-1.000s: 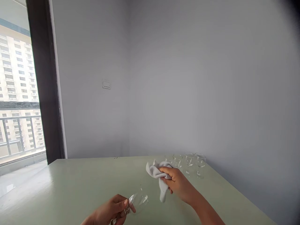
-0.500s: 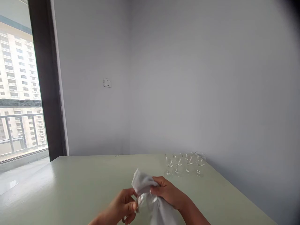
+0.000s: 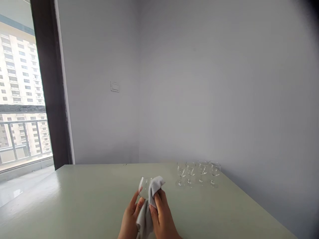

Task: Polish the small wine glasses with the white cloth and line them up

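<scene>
Held upright near the table's front is a clear wine glass, its bowl showing above my fingers and its lower part hidden. My left hand grips the glass from the left side, fingers round the bowl. My right hand pinches a light grey cloth against the right side of the bowl. One end of the cloth folds up over the rim, and the rest hangs down between both hands.
Several stemmed glasses, including one wine glass, stand in a row at the table's back right. The pale green table meets a grey wall behind. A window is at the left.
Both hands have shifted and turned, the left one moving right and closer to the other. The glass bowl now points upward, with the cloth on its right side.
</scene>
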The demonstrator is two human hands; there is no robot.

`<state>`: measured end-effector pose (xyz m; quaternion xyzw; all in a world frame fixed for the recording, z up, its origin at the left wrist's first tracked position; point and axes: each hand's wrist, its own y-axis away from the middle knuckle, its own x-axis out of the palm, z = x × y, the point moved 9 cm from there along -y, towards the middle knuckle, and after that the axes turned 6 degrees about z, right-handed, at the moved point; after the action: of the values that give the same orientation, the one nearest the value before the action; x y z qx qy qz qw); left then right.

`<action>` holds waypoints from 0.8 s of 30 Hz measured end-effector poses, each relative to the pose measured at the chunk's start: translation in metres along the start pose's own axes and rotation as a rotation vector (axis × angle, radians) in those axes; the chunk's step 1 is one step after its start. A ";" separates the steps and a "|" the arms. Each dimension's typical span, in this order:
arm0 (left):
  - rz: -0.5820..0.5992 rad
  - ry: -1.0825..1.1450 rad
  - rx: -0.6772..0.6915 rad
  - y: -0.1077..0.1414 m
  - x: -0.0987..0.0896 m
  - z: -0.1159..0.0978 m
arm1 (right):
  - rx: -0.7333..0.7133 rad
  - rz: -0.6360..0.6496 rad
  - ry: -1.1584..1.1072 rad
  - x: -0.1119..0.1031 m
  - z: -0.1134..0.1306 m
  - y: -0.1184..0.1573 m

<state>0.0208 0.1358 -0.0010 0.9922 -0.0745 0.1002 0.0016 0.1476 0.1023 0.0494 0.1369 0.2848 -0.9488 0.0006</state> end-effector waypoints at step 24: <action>-0.088 0.040 -0.026 0.004 -0.001 -0.025 | 0.504 0.100 -0.554 -0.003 -0.030 -0.017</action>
<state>0.0148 0.1323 0.0233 0.9922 -0.0322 0.1189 0.0206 0.1570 0.1328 0.0352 -0.1155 0.0246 -0.9889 0.0901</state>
